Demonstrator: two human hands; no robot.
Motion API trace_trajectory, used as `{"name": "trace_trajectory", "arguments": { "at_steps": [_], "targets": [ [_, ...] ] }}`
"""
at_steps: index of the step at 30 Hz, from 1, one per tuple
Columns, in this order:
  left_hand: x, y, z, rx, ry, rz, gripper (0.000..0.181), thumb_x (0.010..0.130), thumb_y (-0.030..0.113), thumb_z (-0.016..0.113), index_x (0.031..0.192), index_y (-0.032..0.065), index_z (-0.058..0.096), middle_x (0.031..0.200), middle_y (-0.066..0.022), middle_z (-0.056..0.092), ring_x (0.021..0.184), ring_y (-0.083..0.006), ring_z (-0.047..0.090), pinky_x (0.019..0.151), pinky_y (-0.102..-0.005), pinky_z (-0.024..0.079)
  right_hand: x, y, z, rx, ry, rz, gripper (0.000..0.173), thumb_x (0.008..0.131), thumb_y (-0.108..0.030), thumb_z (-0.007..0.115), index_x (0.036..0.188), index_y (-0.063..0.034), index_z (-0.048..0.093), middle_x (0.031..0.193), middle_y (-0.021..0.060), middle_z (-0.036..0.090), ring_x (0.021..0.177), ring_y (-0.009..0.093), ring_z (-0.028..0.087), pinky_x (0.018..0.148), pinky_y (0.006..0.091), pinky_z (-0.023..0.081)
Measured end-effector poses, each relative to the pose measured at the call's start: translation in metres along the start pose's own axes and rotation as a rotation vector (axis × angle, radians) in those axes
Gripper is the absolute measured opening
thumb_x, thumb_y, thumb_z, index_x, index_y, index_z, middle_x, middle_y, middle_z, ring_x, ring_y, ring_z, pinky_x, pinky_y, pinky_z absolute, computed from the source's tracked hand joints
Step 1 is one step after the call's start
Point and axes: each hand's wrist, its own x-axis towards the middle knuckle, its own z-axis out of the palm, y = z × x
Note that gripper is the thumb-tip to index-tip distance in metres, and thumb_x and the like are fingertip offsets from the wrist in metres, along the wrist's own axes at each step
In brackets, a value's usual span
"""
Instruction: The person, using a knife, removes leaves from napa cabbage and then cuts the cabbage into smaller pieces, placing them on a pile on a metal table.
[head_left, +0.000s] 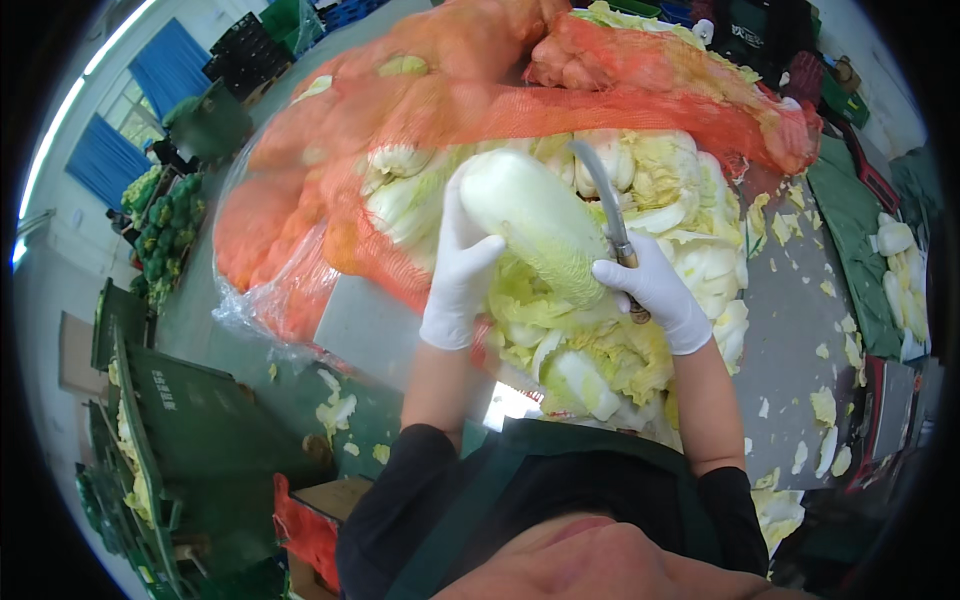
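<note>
A pale napa cabbage (536, 214) is held up in front of me, its white base at the upper left and its leafy tip toward the lower right. White-gloved, my left hand (465, 262) grips it along the left side. My right hand (660, 289), also gloved, clasps the wooden handle of a curved knife (609, 199) whose blade points up and away. The right thumb rests by the cabbage's leafy end. Below lies a heap of loose yellow-green outer leaves (637, 360). More napa cabbages (397, 199) show behind, partly inside orange mesh.
Orange mesh sacks (450, 97) of cabbages are piled at the back. Trimmed leaf scraps (823, 405) litter the grey surface at right, beside a green cloth (855, 240). A large green bin (210, 412) stands on the left. A cardboard box (330, 495) sits near my left elbow.
</note>
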Motion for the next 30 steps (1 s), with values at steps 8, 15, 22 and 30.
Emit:
{"name": "trace_trajectory", "arguments": {
  "at_steps": [8,15,22,30],
  "targets": [
    [-0.026,-0.035,0.006,0.341,-0.115,-0.059,0.103,0.066,0.01,0.083,0.15,0.0062,0.024,0.139,-0.0106,0.042,0.13,-0.0251,0.045,0.11,-0.0402,0.038,-0.01,-0.031,0.02,-0.575,0.202,-0.45,0.054,0.075,-0.018,0.068,0.127,-0.0089,0.057,0.102,0.0156,0.068,0.085,0.026,0.068,0.077,0.0345,0.053],
    [-0.027,-0.027,0.019,0.417,-0.157,-0.149,0.102,0.066,0.013,0.086,0.149,0.0045,0.026,0.141,-0.0127,0.043,0.131,-0.0246,0.045,0.109,-0.039,0.04,-0.008,-0.024,0.015,-0.717,0.15,-0.369,0.057,0.07,-0.024,0.07,0.124,-0.0104,0.057,0.096,0.0165,0.069,0.082,0.031,0.067,0.073,0.0387,0.054],
    [-0.041,-0.043,0.019,0.622,-0.141,-0.18,0.095,0.064,0.016,0.09,0.142,0.0027,0.036,0.133,-0.0129,0.047,0.123,-0.0226,0.05,0.103,-0.0353,0.044,-0.001,0.001,0.013,-0.716,0.116,-0.434,0.062,0.071,-0.017,0.068,0.13,-0.0088,0.054,0.078,0.0138,0.062,0.066,0.028,0.061,0.065,0.0366,0.051],
    [-0.042,-0.044,0.018,0.664,-0.123,-0.187,0.092,0.062,0.014,0.091,0.136,0.004,0.037,0.126,-0.01,0.051,0.118,-0.0192,0.052,0.102,-0.0346,0.044,0.004,0.013,0.018,-0.665,0.144,-0.492,0.06,0.07,-0.012,0.067,0.128,-0.0064,0.054,0.092,0.018,0.066,0.075,0.033,0.066,0.069,0.0383,0.053]
  ]
}}
